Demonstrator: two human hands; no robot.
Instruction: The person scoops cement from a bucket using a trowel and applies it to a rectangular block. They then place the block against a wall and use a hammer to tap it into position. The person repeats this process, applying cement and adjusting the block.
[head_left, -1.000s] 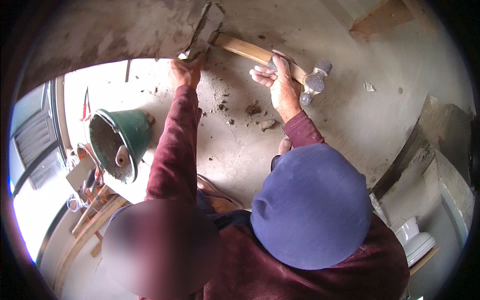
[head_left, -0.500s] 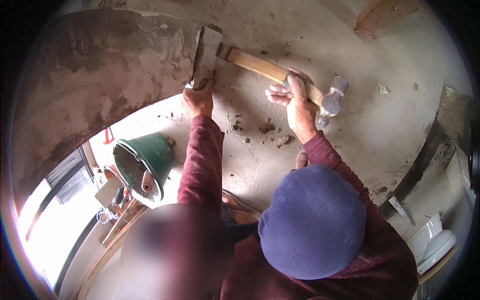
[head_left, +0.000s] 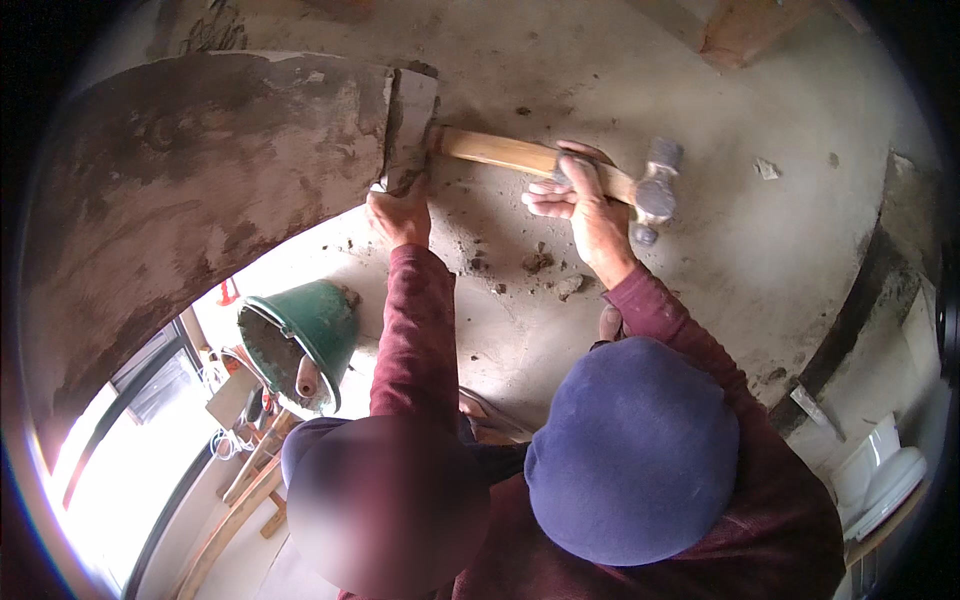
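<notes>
My left hand grips the lower end of a grey, mortar-smeared flat strip, which lies along the end of a curved, plastered masonry face. My right hand is closed round a ball-peen hammer close to its metal head, with some fingers stretched out along the wooden handle. The hammer is turned about: its head points right and its handle butt is at the strip's right edge. Whether butt and strip touch, I cannot tell. The material of the strip is unclear under the mortar.
A tilted green bucket stands at left, a rounded tool handle in its mouth. Rubble crumbs lie on the dusty floor between my arms. Wood lengths lie lower left; a wooden block stands at upper right.
The hammer's butt has shifted down along the strip, and its handle lies more level. The left hand still holds the strip's lower end. The whole view has shifted slightly.
</notes>
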